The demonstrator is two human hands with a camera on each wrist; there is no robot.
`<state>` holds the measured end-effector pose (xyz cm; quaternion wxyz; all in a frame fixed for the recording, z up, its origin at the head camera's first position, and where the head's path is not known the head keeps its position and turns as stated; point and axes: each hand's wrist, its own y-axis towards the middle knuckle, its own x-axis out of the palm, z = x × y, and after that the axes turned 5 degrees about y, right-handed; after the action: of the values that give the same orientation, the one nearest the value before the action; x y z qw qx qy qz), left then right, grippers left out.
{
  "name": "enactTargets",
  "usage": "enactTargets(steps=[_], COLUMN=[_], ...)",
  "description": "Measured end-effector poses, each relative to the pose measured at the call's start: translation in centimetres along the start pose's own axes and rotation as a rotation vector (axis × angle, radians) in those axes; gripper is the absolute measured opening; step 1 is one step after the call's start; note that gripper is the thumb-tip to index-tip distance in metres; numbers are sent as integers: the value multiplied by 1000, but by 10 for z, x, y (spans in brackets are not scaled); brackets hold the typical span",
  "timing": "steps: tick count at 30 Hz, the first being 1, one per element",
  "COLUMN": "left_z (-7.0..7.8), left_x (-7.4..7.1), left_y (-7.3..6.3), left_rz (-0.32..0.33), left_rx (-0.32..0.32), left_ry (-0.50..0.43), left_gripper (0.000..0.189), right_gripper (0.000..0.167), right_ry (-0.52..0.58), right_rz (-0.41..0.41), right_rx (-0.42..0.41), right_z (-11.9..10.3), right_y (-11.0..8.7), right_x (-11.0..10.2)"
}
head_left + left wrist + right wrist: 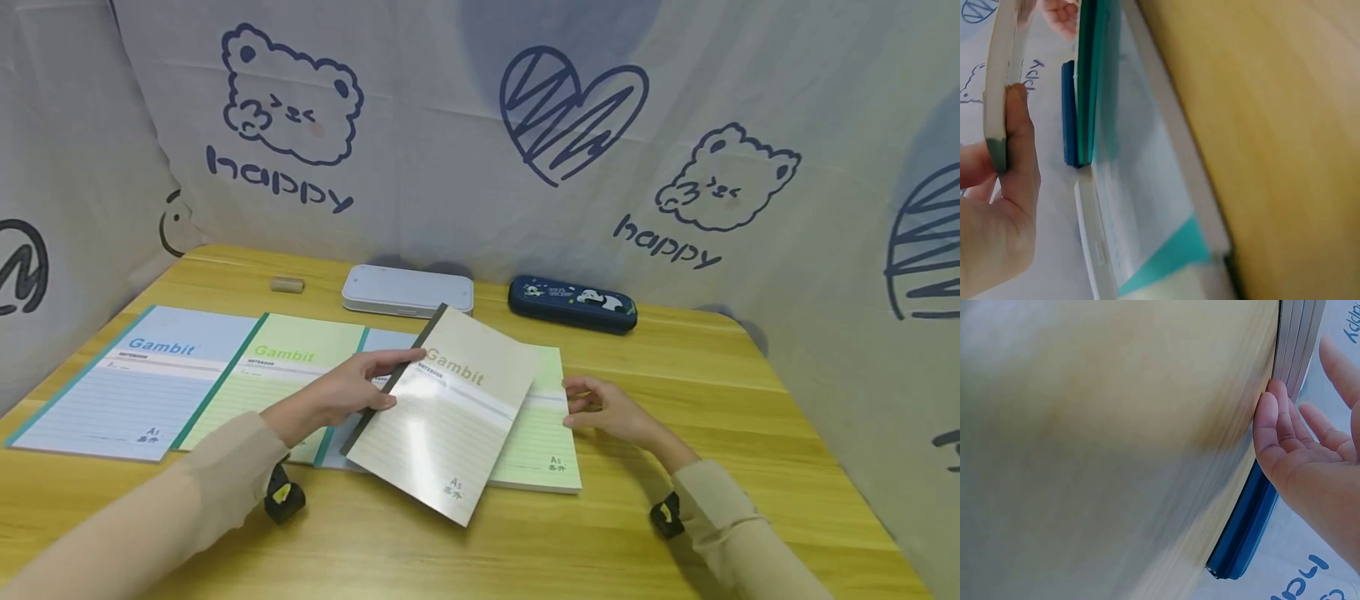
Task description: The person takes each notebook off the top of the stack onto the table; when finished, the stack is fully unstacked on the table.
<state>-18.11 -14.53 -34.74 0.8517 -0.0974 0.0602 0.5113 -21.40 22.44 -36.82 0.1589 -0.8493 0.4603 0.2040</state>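
My left hand [341, 396] pinches a beige notebook [450, 417] by its dark spine, thumb on the cover. The notebook is tilted and raised over a light green notebook [536, 442] and part of a blue notebook [386, 340], hiding much of both. Fingertips of my right hand [611, 412] touch the green notebook's right edge. In the right wrist view, those loosely bent fingers rest against a stack of page edges [1297, 344], thumb apart. Further left lie another green notebook [292, 358], partly behind the left hand, and a blue one [127, 383].
Behind the notebooks stand a white pencil case [408, 287] and a navy pencil case [573, 306] with a panda print. A small brown cylinder [287, 285] lies at the back left. A printed cloth [435, 167] hangs along the wooden table's [697, 375] far edge.
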Motion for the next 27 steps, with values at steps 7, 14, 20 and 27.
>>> enactTargets(steps=[7,14,20,27], left_z=[3,5,4,1], left_x=[-17,-32,-48,-56], left_y=[-18,-43,-64,-80], left_rz=[-84,-170,-300,-432], left_rx=[62,109,220,386], left_ry=[50,129,122,182], left_gripper=[67,65,60,58], right_gripper=[56,56,57,57], right_ry=[-19,-6,-18,-27], right_rz=[7,-1,3,1], right_rx=[-1,2,4,7], right_z=[4,0,1,1], right_y=[1,1,2,1], right_x=[1,0,0,1])
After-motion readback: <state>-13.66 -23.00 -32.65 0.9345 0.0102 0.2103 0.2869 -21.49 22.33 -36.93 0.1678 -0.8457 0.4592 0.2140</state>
